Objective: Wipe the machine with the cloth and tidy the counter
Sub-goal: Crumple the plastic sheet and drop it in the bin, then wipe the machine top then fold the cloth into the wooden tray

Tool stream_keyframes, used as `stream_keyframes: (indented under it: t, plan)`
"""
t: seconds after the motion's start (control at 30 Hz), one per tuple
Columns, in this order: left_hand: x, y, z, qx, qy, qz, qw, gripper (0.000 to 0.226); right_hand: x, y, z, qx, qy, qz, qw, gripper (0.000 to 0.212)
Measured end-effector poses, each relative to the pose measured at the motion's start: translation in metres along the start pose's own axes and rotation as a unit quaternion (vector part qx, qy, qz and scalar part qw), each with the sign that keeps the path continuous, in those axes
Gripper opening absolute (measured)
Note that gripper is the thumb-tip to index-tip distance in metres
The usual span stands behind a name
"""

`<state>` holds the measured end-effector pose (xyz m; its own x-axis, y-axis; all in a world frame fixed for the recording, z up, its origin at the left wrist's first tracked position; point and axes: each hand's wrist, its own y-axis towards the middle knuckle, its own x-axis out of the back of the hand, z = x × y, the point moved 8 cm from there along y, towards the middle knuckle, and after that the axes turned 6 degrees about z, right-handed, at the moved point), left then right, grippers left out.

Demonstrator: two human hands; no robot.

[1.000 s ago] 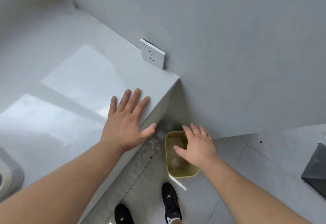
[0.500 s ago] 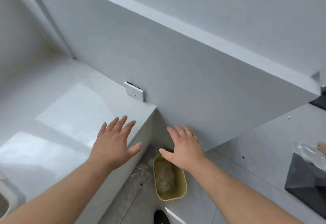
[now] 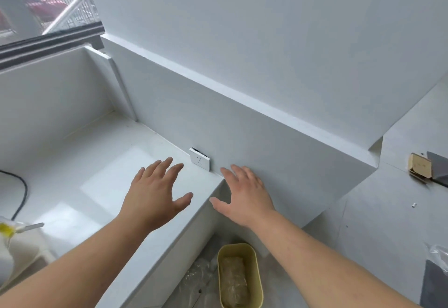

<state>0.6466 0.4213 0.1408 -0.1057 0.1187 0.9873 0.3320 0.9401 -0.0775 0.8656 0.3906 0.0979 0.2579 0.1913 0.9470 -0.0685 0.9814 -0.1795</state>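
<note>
The white counter [image 3: 80, 169] fills the left half of the view and ends at a corner by the wall. My left hand [image 3: 155, 193] hovers over that corner with fingers spread and holds nothing. My right hand [image 3: 244, 196] is past the counter's end, in front of the grey wall, fingers spread and empty. At the lower left edge a white machine [image 3: 14, 254] shows only in part, with a yellow bit on top and a black cable [image 3: 23, 193] beside it. No cloth is in view.
A white wall socket [image 3: 200, 162] sits just above the counter's corner. A yellow bin [image 3: 257, 276] lined with clear plastic stands on the floor below my right arm. A small cardboard box [image 3: 419, 168] lies on a ledge at the right. A window [image 3: 43, 4] is at top left.
The view has tilted up from the floor to the wall and window. My right hand rose from above the yellow bin to the level of the counter's corner. Both hands stay spread and empty.
</note>
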Motion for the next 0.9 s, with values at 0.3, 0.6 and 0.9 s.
stream_keyframes:
  t: [0.3,0.6,0.9]
  plan:
    - [0.066,-0.034,0.026,0.052,0.020,-0.047,0.997,0.085,0.067,0.009,0.064,0.075,0.005,-0.042,0.996,0.094]
    - [0.117,-0.077,0.060,0.112,0.022,-0.095,0.989,0.086,0.095,0.014,0.135,0.158,-0.019,-0.056,0.986,0.092]
    - [0.153,-0.135,0.127,0.183,0.035,-0.116,0.976,0.086,0.114,0.010,0.232,0.236,-0.037,-0.069,0.969,0.089]
